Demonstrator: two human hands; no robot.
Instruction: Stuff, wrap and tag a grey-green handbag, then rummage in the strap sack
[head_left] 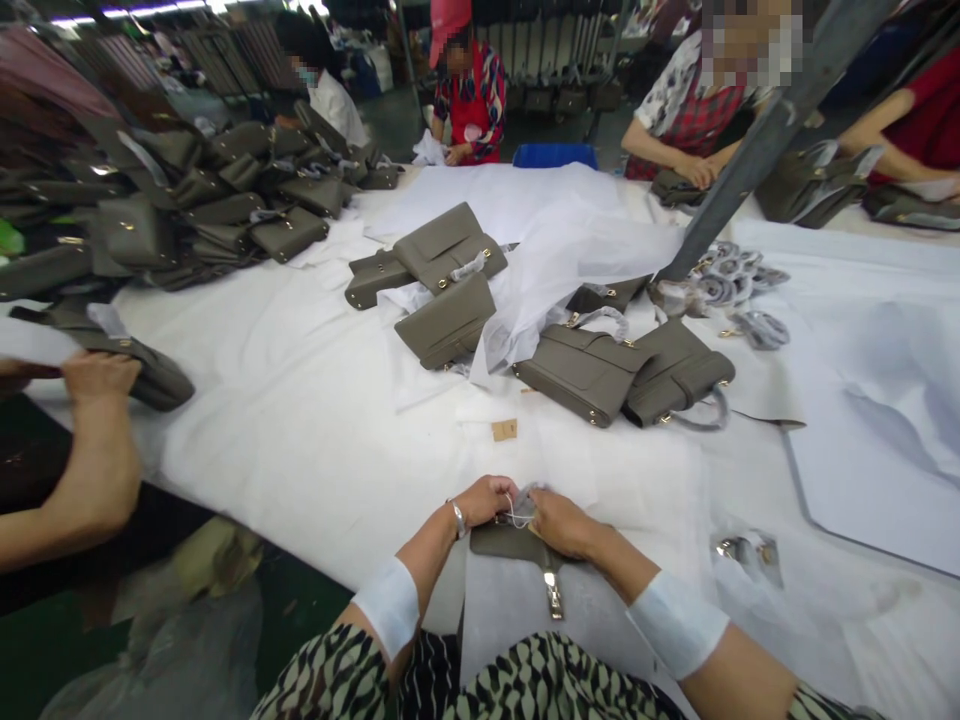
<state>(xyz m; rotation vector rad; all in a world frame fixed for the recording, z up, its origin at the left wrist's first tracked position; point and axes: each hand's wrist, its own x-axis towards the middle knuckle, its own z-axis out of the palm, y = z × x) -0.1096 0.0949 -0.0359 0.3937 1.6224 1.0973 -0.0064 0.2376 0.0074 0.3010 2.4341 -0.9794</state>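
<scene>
Here, at the far left, another person's hand (97, 375) presses on a grey bag (146, 372) at the counter (300, 440) edge, with a heap of like bags (202, 200) piled beyond it. Toward the middle, several grey handbags (450, 270) lie among loose white tissue paper (570, 250), and a small tan tag (504, 429) sits alone on the white cover. At the near edge, the left hand (486, 500) and the right hand (561, 522) meet over a grey leather flap (517, 542) whose metal clasp (553, 592) hangs toward the lap. Both hands are pinched together on a bit of clear wrapping and thin string (519, 505) at the flap's top; how firmly the fingers grip, I cannot tell. To do this well, it seems wise to keep the flap flat on the counter, hold the wrapping close to the leather, and work with small finger moves so the clasp does not scrape the surface. Farther right lie wrapped metal fittings (742, 548) and a large grey-edged sheet (877, 470).
</scene>
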